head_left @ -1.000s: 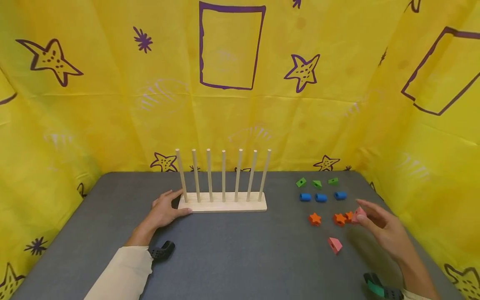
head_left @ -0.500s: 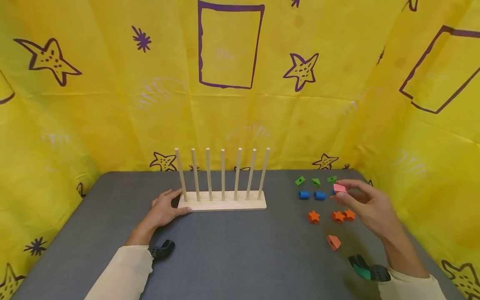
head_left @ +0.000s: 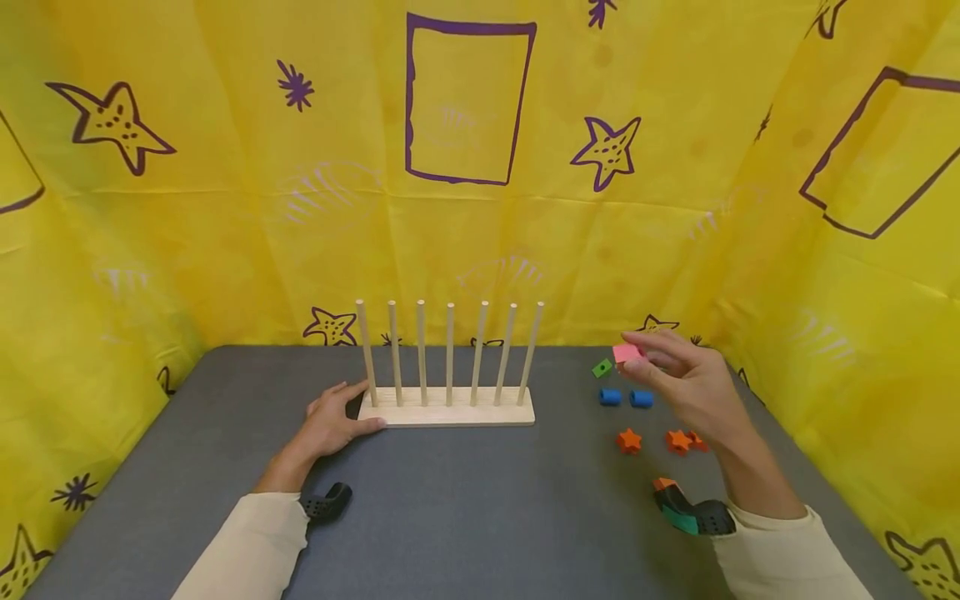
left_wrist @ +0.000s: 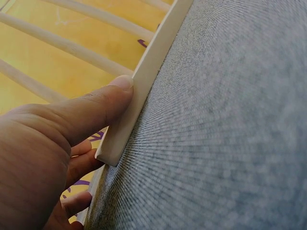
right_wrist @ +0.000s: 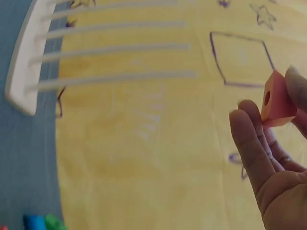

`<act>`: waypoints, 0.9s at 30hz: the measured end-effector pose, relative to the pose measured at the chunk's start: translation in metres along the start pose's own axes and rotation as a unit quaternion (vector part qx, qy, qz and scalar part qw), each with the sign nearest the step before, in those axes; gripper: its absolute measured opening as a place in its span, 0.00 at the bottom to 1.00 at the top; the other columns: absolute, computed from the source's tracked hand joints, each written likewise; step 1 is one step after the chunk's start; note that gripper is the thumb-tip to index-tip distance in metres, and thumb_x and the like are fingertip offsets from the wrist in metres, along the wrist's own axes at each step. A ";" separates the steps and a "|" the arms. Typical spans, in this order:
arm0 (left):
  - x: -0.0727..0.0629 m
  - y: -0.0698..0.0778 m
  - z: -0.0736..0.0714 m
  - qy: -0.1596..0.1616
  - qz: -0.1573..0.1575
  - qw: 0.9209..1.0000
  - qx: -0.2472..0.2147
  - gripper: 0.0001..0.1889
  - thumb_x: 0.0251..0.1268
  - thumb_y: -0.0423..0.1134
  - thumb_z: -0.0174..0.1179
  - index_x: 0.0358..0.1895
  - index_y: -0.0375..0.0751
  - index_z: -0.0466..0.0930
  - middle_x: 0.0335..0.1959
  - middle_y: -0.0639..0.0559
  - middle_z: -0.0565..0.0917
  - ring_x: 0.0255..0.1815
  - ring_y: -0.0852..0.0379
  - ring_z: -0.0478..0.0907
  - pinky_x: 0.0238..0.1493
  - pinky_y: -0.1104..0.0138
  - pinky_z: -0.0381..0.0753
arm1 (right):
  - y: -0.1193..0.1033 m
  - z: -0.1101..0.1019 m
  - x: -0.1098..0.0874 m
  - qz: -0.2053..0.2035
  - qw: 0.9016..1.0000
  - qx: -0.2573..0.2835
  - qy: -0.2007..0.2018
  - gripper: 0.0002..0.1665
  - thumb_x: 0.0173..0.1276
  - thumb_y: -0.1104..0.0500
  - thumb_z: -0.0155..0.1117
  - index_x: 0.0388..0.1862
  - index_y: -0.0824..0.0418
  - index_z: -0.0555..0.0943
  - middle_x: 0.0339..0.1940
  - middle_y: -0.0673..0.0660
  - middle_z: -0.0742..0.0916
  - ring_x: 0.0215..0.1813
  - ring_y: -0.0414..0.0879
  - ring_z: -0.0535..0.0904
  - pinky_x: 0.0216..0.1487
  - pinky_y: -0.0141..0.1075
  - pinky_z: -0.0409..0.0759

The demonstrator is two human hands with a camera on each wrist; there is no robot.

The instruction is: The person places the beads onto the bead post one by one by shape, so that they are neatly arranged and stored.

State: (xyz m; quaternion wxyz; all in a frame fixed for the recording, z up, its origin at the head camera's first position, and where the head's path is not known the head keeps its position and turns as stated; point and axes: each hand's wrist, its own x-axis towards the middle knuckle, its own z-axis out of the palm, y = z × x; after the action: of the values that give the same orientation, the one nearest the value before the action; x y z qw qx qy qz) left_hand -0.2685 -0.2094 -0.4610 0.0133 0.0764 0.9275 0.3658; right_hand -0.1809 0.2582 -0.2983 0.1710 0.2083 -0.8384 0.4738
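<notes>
In the head view, a wooden peg stand (head_left: pixel 450 416) with a row of upright pegs is on the grey table. My left hand (head_left: pixel 327 423) grips the stand's left end. The left wrist view shows the thumb (left_wrist: pixel 103 108) pressed on the base's front edge and the other fingers behind. My right hand (head_left: pixel 693 379) is raised over the right side, pinching a pink block (head_left: pixel 626 354) between thumb and fingers. A round hole in that block faces the camera in the right wrist view, where the right hand (right_wrist: pixel 278 163) appears at the edge.
Right of the stand lie a green block (head_left: pixel 602 367), two blue cylinders (head_left: pixel 610 397) and several orange star beads (head_left: pixel 629 441). Another pink block (head_left: pixel 664 483) is partly covered by the right wrist's band (head_left: pixel 693 512). A yellow patterned cloth (head_left: pixel 465 233) hangs behind and beside the table.
My right hand has carried the pink block up and leftward from beside the orange stars, past the blue cylinders, and now hides some green blocks. The left hand has stayed on the stand.
</notes>
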 end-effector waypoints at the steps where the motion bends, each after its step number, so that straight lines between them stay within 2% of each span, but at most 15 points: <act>1: 0.000 0.000 0.000 -0.001 -0.001 1.000 0.000 0.48 0.51 0.57 0.71 0.71 0.33 0.63 0.68 0.23 0.58 0.69 0.26 0.46 0.61 0.34 0.42 | -0.004 0.003 0.004 -0.001 1.000 0.005 -0.002 0.20 0.66 0.68 0.65 0.58 0.62 0.81 0.53 0.58 0.82 0.57 0.46 0.78 0.50 0.31 0.77; 5: -0.001 0.000 0.000 -0.004 -0.011 1.000 0.000 0.49 0.50 0.58 0.71 0.71 0.34 0.62 0.68 0.23 0.57 0.69 0.24 0.45 0.60 0.33 0.42 | -0.019 0.016 0.020 -0.008 0.999 0.031 -0.017 0.21 0.66 0.66 0.65 0.59 0.60 0.81 0.52 0.58 0.83 0.59 0.51 0.74 0.53 0.32 0.75; 7: -0.001 0.001 0.000 -0.006 -0.018 1.000 -0.001 0.49 0.50 0.58 0.71 0.72 0.35 0.62 0.69 0.23 0.56 0.69 0.23 0.45 0.60 0.32 0.43 | -0.026 0.024 0.028 -0.011 0.998 0.056 -0.019 0.22 0.66 0.66 0.66 0.60 0.62 0.80 0.52 0.58 0.82 0.54 0.51 0.78 0.51 0.33 0.77; 11: 0.000 0.001 0.000 -0.004 -0.020 1.000 -0.001 0.50 0.49 0.59 0.72 0.72 0.35 0.62 0.69 0.23 0.56 0.69 0.23 0.45 0.61 0.33 0.42 | -0.041 0.040 0.045 -0.009 0.997 0.071 -0.010 0.23 0.65 0.63 0.68 0.59 0.66 0.78 0.56 0.59 0.81 0.52 0.51 0.81 0.46 0.34 0.80; 18: 0.000 0.000 0.001 0.002 -0.014 1.000 0.000 0.49 0.50 0.57 0.72 0.71 0.35 0.62 0.68 0.25 0.59 0.70 0.27 0.46 0.62 0.34 0.41 | -0.058 0.070 0.069 -0.045 0.995 0.092 -0.008 0.20 0.62 0.67 0.69 0.54 0.69 0.81 0.45 0.61 0.85 0.42 0.50 0.84 0.43 0.36 0.81; 22: 0.000 0.002 0.002 0.001 -0.021 1.000 -0.003 0.48 0.50 0.57 0.72 0.72 0.36 0.63 0.68 0.25 0.59 0.70 0.27 0.45 0.62 0.34 0.41 | -0.066 0.085 0.080 -0.066 0.994 0.090 -0.016 0.22 0.61 0.68 0.70 0.54 0.69 0.81 0.45 0.60 0.86 0.42 0.49 0.84 0.44 0.36 0.81; 27: 0.000 0.001 0.002 0.001 -0.029 1.000 -0.006 0.48 0.50 0.57 0.72 0.72 0.37 0.62 0.69 0.25 0.57 0.70 0.26 0.45 0.62 0.34 0.42 | -0.075 0.106 0.093 -0.066 0.992 0.105 -0.039 0.23 0.61 0.66 0.71 0.56 0.70 0.80 0.46 0.60 0.85 0.44 0.49 0.84 0.46 0.37 0.80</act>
State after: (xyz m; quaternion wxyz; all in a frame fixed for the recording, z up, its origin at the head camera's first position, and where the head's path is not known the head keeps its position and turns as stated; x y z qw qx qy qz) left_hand -0.2677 -0.2074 -0.4616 0.0238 0.0491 0.9272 0.3706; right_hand -0.2318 0.1142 -0.2510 0.1467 0.2983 -0.7743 0.5384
